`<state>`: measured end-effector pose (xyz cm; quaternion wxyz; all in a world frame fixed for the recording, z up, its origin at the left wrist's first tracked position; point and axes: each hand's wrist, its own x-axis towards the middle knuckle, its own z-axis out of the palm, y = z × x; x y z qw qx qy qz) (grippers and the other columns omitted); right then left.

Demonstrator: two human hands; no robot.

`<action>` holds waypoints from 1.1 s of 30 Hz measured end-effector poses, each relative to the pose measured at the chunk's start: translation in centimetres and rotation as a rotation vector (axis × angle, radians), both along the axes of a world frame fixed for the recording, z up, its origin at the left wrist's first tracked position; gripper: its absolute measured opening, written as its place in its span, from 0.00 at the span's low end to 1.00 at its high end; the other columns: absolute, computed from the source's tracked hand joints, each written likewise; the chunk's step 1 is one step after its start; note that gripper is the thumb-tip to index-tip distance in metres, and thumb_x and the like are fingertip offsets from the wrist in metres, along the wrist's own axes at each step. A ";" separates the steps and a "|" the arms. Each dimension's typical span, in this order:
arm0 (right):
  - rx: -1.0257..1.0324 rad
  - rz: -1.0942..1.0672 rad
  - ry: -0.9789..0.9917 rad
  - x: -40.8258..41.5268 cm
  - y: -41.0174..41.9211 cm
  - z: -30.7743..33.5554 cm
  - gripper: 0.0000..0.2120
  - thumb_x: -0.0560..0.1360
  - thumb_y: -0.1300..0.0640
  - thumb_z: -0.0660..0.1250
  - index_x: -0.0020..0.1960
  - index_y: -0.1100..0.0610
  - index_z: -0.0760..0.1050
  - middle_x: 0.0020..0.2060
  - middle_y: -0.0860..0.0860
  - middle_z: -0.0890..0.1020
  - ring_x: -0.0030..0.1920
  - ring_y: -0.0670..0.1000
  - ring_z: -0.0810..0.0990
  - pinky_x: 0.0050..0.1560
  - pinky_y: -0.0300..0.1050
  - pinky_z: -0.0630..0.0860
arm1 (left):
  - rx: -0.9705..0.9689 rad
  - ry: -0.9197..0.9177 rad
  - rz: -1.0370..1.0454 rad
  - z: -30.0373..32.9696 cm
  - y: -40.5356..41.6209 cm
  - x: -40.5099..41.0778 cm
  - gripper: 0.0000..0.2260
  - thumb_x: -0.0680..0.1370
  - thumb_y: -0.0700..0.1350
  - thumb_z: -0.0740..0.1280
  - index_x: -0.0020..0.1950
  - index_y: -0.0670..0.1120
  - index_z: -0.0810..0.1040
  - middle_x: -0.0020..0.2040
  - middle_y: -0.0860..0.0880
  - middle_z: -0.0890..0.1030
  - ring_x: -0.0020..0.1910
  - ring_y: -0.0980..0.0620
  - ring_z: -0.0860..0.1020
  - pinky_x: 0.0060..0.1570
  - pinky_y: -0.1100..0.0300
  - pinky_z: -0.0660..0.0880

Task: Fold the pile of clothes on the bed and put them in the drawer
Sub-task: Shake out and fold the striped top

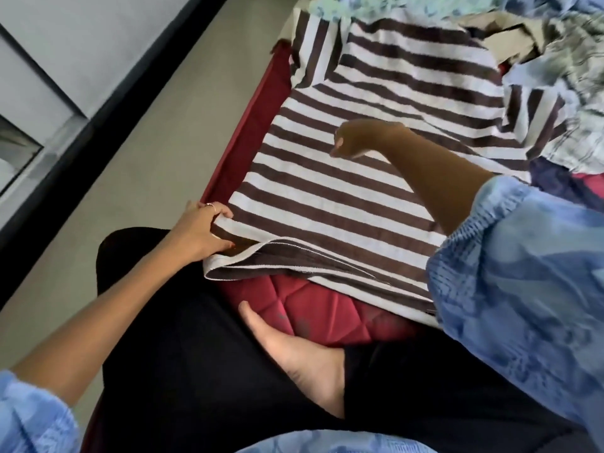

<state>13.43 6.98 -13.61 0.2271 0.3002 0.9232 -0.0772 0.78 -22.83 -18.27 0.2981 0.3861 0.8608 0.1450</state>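
A: While the striped shirt [343, 197] lies flat on the red bed [313, 305], left hand [204, 232] has the near-left hem corner, fingers curled round the edge, thumb under the flap. Corner is lifted and partly turned back.

B: Right hand [356, 138]?

A: Over the middle of the shirt, wrist bent, fingers curled in. Nothing visible in it. Can't say for sure whether the knuckles touch the fabric or hover; it's in shadow.

B: Stage?

A: Early, I'd judge. Shirt is still spread out, one sleeve [313, 50] folded in at the far left, no real fold yet. Rest of the pile [555, 44] sits bunched at the far right, overlapping the shirt's right sleeve. No drawer in view.

B: Risks?

A: Three.
1. The shirt's left edge runs right along the bed edge. Pull the corner outward and that side slides off toward the floor [157, 125].
2. The pile is lying on the right sleeve. Fold across without freeing it and the shirt drags loose items along or creases crooked.
3. If the right hand isn't pinning the middle, the whole shirt shifts when the hem comes over, so the fold lands skewed.

B: Fix?

A: Press the centre, clear the sleeve first.
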 end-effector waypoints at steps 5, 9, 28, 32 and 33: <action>0.078 0.056 0.112 -7.0 2.1 -1.6 0.18 0.79 0.52 0.62 0.63 0.63 0.75 0.62 0.61 0.76 0.63 0.61 0.74 0.61 0.50 0.71 | 0.056 -0.216 0.047 0.4 0.2 -0.1 0.17 0.69 0.40 0.74 0.55 0.55 0.80 0.51 0.54 0.78 0.50 0.52 0.78 0.51 0.61 0.72; 0.087 0.055 0.204 -12.6 3.9 -3.0 0.19 0.79 0.55 0.62 0.65 0.64 0.71 0.65 0.62 0.70 0.65 0.62 0.71 0.65 0.54 0.69 | 0.197 -0.288 0.091 0.2 1.6 -0.5 0.19 0.72 0.35 0.68 0.57 0.53 0.80 0.55 0.57 0.76 0.54 0.62 0.74 0.49 0.79 0.66; 0.208 -0.335 0.450 -20.1 10.3 -6.7 0.20 0.75 0.67 0.54 0.64 0.58 0.73 0.61 0.60 0.75 0.60 0.61 0.76 0.59 0.54 0.75 | 0.210 -0.578 -0.196 2.0 3.8 -1.5 0.36 0.72 0.32 0.65 0.73 0.62 0.63 0.66 0.71 0.59 0.66 0.75 0.60 0.56 0.80 0.63; -0.136 -0.556 0.794 -17.9 12.2 -5.1 0.21 0.72 0.69 0.54 0.55 0.59 0.82 0.55 0.55 0.82 0.54 0.49 0.79 0.57 0.39 0.76 | 0.136 -0.621 -0.351 4.7 4.4 -0.2 0.38 0.73 0.33 0.65 0.74 0.65 0.59 0.66 0.77 0.53 0.58 0.59 0.76 0.53 0.66 0.75; -0.222 -0.618 0.885 -17.0 12.7 -4.4 0.21 0.72 0.70 0.55 0.56 0.60 0.82 0.56 0.55 0.82 0.54 0.48 0.79 0.56 0.37 0.75 | 0.113 -0.623 -0.396 5.4 4.8 0.5 0.38 0.73 0.34 0.65 0.74 0.65 0.58 0.67 0.78 0.51 0.55 0.58 0.78 0.51 0.66 0.75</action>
